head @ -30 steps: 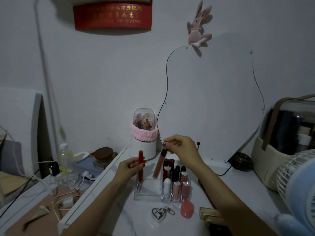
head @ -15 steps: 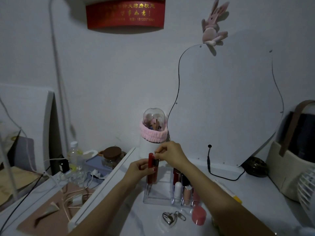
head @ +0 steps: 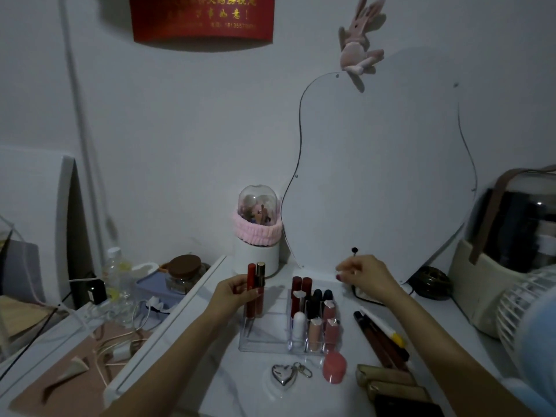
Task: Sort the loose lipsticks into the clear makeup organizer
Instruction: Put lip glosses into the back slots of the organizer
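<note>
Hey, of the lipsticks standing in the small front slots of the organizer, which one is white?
The white lipstick in the front-left slot; the two beside it to the right are pinkish with silvery tops.

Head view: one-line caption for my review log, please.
Left hand holds two lip tubes upright in the clear organizer; right hand hovers empty beside the mirror.

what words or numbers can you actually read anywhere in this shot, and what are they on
Red banner on the wall: two rows of gold Chinese characters, too blurred to read with confidence.
Same banner, bottom row: a phone-like number starting "18135579", the last digits unclear.
Lipsticks in the clear organizer, the tubes held by the left hand, and the bottle: no legible text.
</note>
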